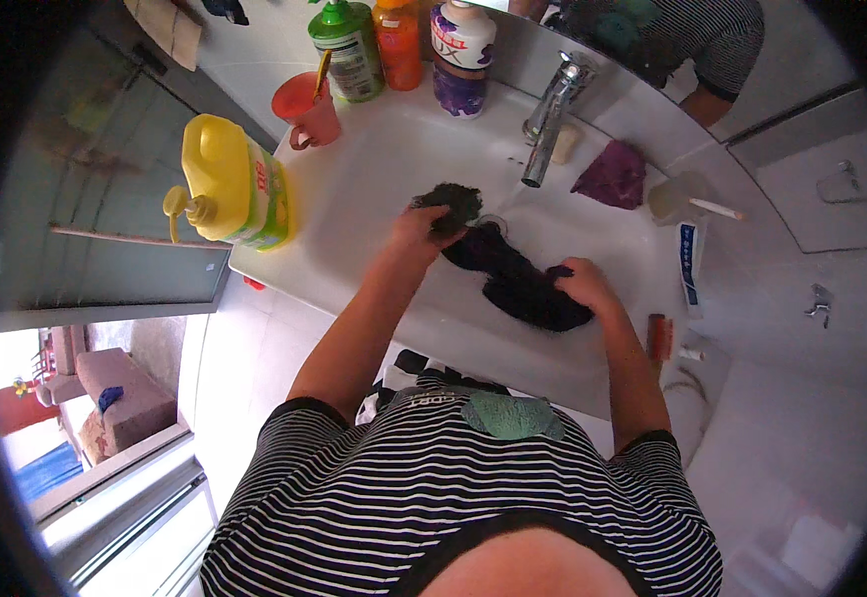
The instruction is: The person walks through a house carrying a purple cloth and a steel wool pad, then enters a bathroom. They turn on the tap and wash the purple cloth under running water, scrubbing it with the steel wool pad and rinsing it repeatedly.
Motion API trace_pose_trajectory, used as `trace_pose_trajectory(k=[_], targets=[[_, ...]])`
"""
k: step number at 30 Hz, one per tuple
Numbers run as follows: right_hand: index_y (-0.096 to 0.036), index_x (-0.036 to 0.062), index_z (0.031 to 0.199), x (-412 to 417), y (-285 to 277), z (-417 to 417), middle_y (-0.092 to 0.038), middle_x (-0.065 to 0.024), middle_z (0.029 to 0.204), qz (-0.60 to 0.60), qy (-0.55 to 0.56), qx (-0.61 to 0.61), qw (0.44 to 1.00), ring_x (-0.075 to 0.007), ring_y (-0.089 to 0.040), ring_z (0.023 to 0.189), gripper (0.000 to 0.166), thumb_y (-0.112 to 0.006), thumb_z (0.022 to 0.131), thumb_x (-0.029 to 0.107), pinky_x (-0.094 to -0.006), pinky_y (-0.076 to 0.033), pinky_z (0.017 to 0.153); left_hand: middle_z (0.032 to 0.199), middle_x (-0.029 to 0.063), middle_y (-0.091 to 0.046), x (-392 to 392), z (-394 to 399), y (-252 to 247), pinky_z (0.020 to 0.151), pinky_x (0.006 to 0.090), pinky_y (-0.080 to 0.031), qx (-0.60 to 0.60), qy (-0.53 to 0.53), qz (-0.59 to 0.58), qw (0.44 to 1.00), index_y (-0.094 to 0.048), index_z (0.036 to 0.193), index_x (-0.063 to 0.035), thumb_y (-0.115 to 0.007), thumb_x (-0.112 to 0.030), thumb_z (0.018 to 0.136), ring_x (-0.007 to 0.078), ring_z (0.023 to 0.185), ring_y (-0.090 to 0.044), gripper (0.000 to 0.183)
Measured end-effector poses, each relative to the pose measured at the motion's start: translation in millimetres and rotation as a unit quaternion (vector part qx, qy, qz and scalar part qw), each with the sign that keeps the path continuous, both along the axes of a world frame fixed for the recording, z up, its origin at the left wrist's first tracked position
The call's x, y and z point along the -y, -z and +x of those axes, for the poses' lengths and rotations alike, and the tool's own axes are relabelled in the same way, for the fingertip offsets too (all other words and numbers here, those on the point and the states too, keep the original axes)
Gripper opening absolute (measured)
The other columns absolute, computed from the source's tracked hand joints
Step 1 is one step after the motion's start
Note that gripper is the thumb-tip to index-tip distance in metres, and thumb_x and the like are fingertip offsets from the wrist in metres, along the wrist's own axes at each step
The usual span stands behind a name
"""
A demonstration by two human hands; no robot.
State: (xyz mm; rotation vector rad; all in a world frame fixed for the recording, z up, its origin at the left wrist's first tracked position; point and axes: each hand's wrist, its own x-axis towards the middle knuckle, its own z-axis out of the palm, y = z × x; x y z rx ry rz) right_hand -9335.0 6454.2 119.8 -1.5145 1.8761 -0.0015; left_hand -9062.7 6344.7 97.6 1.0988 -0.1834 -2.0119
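Observation:
Dark wet-looking cloth [534, 295] stretches between both hands over the white washbasin [359, 186]. My left hand [422, 231] grips a bunched dark green-grey end of fabric [452, 205] near the drain; whether it is the same piece cannot be told. At the other end, my right hand [583, 283] pinches the black part, which lies on the basin's near slope. Beyond the hands, the chrome faucet [549, 123] points down into the basin. Behind it lies a pale bar of soap [566, 143], and a purple cloth [613, 175] rests on the basin's far right ledge.
On the left rim stand a yellow pump jug [232, 183] and a red cup [310, 112] with a toothbrush. Green [348, 56], orange [399, 48] and white-purple bottles [462, 67] line the back. At right are a clear cup [676, 198], a tube [689, 261] and a brush [657, 337].

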Motion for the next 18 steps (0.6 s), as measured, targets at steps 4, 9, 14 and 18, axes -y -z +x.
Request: trace_pose_trajectory(k=[4, 9, 14, 18], targets=[[-0.059, 0.0053, 0.099, 3, -15, 6, -0.06, -0.0144, 0.097, -0.154, -0.032, -0.185, 0.97, -0.0309, -0.056, 0.089, 0.031, -0.06, 0.074, 0.023, -0.0329, -0.044, 0.077, 0.107, 0.0167, -0.052, 2, -46, 38, 0.075, 0.0484, -0.05, 0.023, -0.019, 0.04, 0.999, -0.042, 0.115, -0.0036, -0.044, 0.003, 0.082, 0.0337, 0.094, -0.054, 0.034], [-0.058, 0.001, 0.096, 66, 33, 46, -0.06, -0.0177, 0.091, -0.296, 0.191, 0.276, 0.894, -0.0329, -0.057, 0.086, 0.034, -0.052, 0.083, 0.032, -0.0408, -0.044, 0.076, 0.103, 0.0155, -0.054, 5, -77, 53, 0.074, 0.0487, -0.049, -0.017, 0.034, 0.08, 0.996, -0.047, 0.109, -0.0063, -0.044, -0.004, 0.084, 0.0316, 0.092, -0.055, 0.026], [-0.059, -0.0007, 0.094, 98, 84, 64, -0.061, -0.0168, 0.085, -0.11, 0.403, 0.47, 0.777, -0.0249, -0.058, 0.076, 0.034, -0.056, 0.081, 0.031, -0.0332, -0.044, 0.067, 0.099, 0.0126, -0.052, 4, -85, 40, 0.071, 0.0458, -0.047, -0.098, 0.061, 0.086, 0.99, -0.047, 0.1, -0.0094, -0.048, -0.025, 0.082, 0.0271, 0.09, -0.052, 0.024], [-0.056, 0.0053, 0.08, 103, 67, 97, -0.056, -0.004, 0.076, -0.219, 0.332, 0.373, 0.839, -0.0155, -0.055, 0.071, 0.017, -0.059, 0.078, 0.022, -0.0307, -0.045, 0.063, 0.095, 0.0109, -0.054, 15, -80, 35, 0.076, 0.0414, -0.046, -0.088, -0.008, 0.099, 0.991, -0.05, 0.098, -0.0088, -0.042, -0.025, 0.086, 0.0252, 0.086, -0.054, 0.022]])
